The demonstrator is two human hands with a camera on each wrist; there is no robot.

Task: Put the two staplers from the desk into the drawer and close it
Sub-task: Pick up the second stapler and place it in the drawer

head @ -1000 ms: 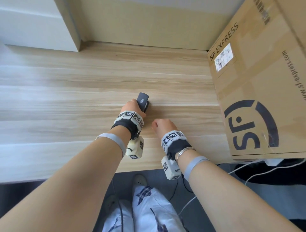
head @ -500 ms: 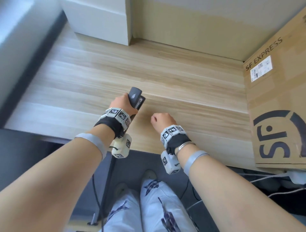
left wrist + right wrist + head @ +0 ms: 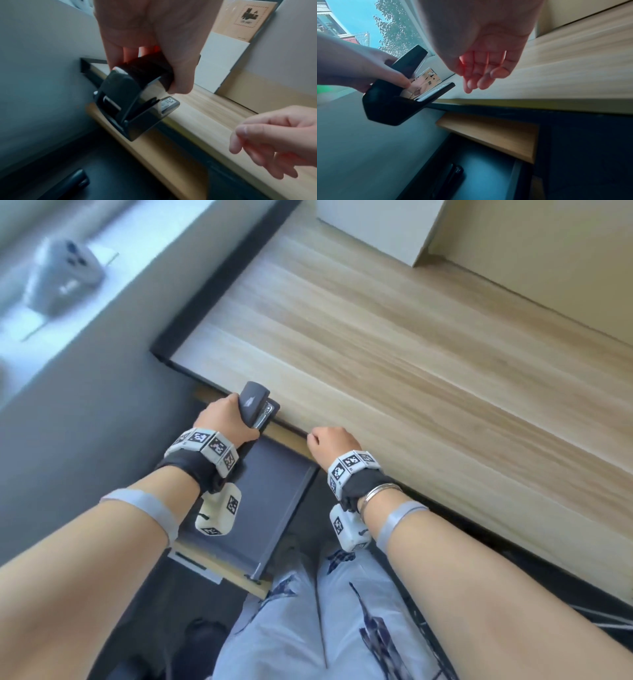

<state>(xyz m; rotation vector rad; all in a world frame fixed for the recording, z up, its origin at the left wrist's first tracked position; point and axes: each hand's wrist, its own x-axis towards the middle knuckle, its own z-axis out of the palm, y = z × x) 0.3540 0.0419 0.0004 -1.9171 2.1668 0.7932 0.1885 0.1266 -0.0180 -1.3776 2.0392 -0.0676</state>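
Note:
My left hand (image 3: 226, 419) grips a black stapler (image 3: 255, 407) off the desk's front left edge, its mouth partly open. It hangs above the open drawer (image 3: 274, 508), which has a dark bottom and a wooden front. In the left wrist view my fingers (image 3: 178, 81) curl round the stapler's (image 3: 133, 102) top arm. A second black stapler (image 3: 452, 180) lies on the drawer's floor, and shows in the left wrist view as a dark stapler (image 3: 75, 181) too. My right hand (image 3: 329, 440) hovers at the desk edge, loosely curled and holding nothing, its fingers (image 3: 481, 78) relaxed.
The wooden desk (image 3: 411, 354) stretches to the right, with a white box (image 3: 373, 231) at its back. A grey adapter (image 3: 63, 275) sits on the windowsill at far left. My legs (image 3: 308, 611) are below the drawer's front.
My left hand has carried the stapler from mid-desk toward me, out over the open drawer. The right hand came along beside it. The view has swung left and the cardboard box is gone from it.

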